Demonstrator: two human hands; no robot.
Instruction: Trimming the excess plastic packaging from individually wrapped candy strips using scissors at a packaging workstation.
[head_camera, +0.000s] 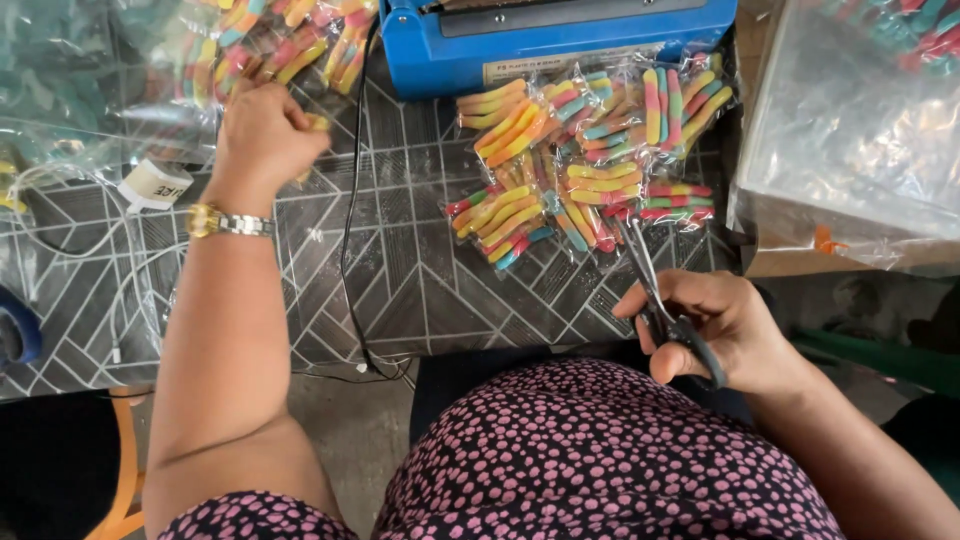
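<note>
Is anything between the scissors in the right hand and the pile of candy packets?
Nothing visible. The scissors in the right hand point up at the candy packets, their tips already at the pile's near edge.

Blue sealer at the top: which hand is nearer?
Left. The left hand is beside the blue sealer, just off its left end, closed on a small candy. The right hand holds scissors well below it, past the candy packets.
</note>
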